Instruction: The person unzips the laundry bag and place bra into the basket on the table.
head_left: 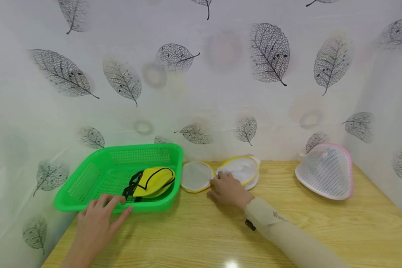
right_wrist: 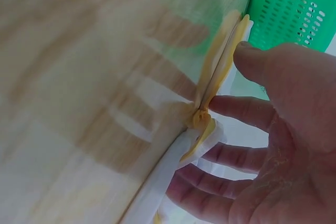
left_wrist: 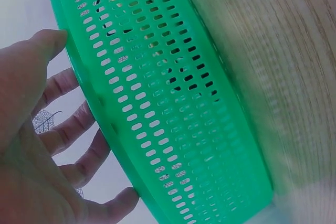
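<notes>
In the green basket [head_left: 112, 182] we see a yellow bundle [head_left: 152, 182] with black cords. Our left hand [head_left: 98, 217], fingers spread, touches the basket's near rim. Alongside on the table [head_left: 174, 238] lie round white yellow-edged pieces [head_left: 197, 176]; our right hand [head_left: 229, 189], fingers apart, touches them, partly hiding where they meet.

On table [head_left: 174, 238]: basket [head_left: 140, 157] left, cloth item [head_left: 155, 182] inside, pouches [head_left: 197, 176] in middle, bag [head_left: 325, 173] right; curtain [head_left: 207, 100] behind.

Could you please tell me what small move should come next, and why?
The right hand might next pinch the yellow-edged white oval: its fingers lie at that edge, apart from the thumb, while the left hand rests on the rim of the green basket.
</notes>
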Demonstrator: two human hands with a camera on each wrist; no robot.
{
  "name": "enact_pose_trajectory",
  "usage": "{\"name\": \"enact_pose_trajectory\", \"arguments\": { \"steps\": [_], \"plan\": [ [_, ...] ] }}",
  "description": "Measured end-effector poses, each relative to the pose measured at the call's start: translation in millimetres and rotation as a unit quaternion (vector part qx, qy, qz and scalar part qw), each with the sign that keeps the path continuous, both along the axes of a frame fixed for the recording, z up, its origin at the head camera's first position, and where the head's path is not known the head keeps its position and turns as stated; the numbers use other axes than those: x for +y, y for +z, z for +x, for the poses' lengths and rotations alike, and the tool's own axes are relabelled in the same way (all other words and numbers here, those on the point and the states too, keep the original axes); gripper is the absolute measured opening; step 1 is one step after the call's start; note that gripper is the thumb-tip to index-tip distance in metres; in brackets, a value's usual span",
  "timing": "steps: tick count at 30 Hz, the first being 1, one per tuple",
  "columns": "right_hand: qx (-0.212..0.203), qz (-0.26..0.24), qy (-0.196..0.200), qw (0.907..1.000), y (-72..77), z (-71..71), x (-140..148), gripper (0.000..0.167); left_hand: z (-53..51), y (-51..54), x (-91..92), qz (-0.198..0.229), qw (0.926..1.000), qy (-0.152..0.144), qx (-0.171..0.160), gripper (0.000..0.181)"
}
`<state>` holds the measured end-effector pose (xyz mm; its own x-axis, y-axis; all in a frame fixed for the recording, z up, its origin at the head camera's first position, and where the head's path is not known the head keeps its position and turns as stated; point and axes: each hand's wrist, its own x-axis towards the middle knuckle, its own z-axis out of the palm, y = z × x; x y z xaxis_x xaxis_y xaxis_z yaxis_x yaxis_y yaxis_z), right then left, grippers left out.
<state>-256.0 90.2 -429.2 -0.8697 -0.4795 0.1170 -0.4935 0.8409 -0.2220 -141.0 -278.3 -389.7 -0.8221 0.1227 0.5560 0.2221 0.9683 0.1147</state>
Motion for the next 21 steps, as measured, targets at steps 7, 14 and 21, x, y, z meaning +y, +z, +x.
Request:
{"name": "enact_pose_trajectory", "arguments": {
  "steps": [7, 14, 21],
  "plan": [
    [-0.018, 0.004, -0.006, 0.9998, 3.8, -5.3, -1, 0.041, -0.4, -0.4, 0.2, 0.001, 1.0000, 0.001, 0.001, 0.028],
    [-0.039, -0.006, -0.013, 0.9991, 3.6, -10.3, 2, 0.044, -0.5, -0.5, -0.2, 0.003, 1.0000, 0.003, -0.007, 0.027],
    [-0.037, -0.007, -0.004, 0.9993, 3.9, -13.8, 6, 0.044, -0.6, -1.8, 0.4, 0.005, 0.9999, 0.002, -0.010, 0.027]
  ]
}}
